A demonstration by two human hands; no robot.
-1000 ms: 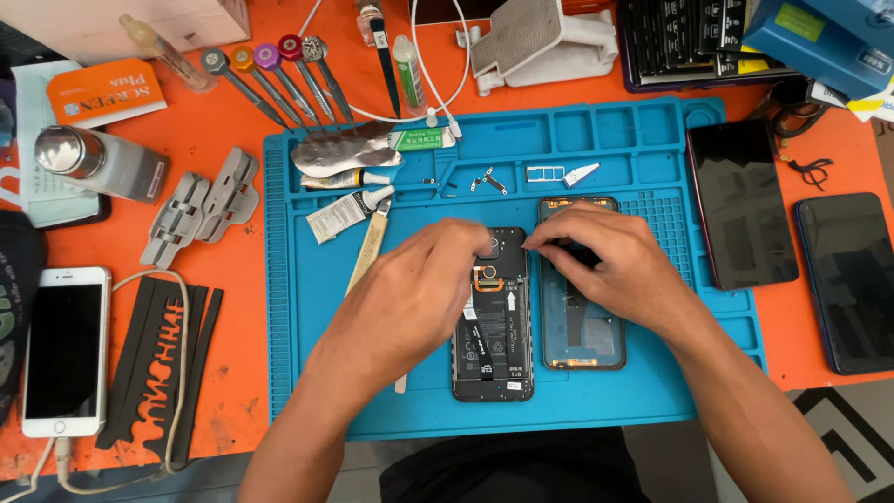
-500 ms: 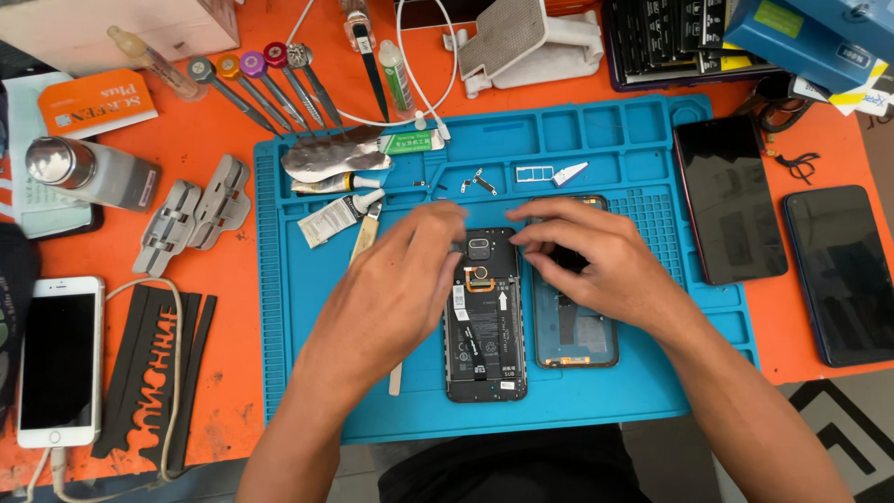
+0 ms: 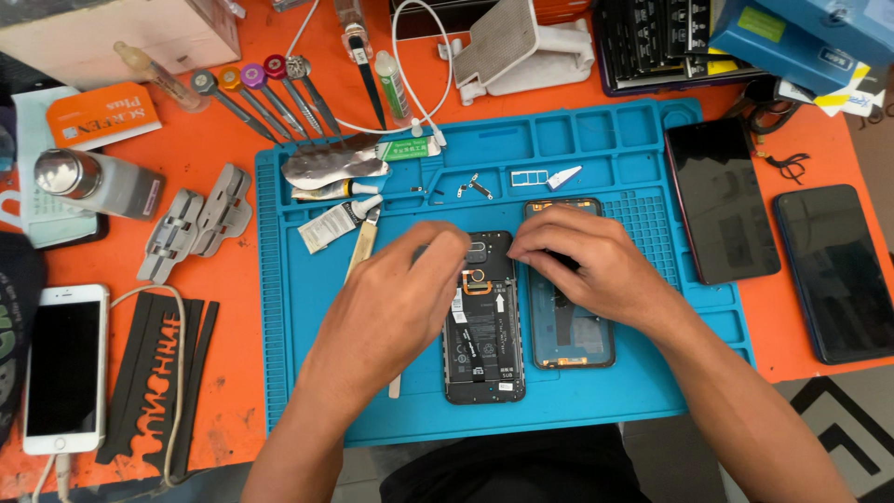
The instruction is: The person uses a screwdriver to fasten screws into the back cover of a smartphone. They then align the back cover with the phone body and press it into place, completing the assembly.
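Nearest you, on the blue work mat (image 3: 279, 373), lies the opened phone (image 3: 482, 326) with its insides showing, and your left hand (image 3: 396, 307) rests curled at its upper left edge, fingertips pinched by the camera end. Just right, your right hand (image 3: 587, 261) presses bent fingers onto the detached back cover (image 3: 573, 335) alongside. Farther off, screwdrivers (image 3: 265, 88) lie on the orange table (image 3: 205, 140).

Opened phone (image 3: 482, 326) left of frame (image 3: 570, 335), on mat (image 3: 596, 149).
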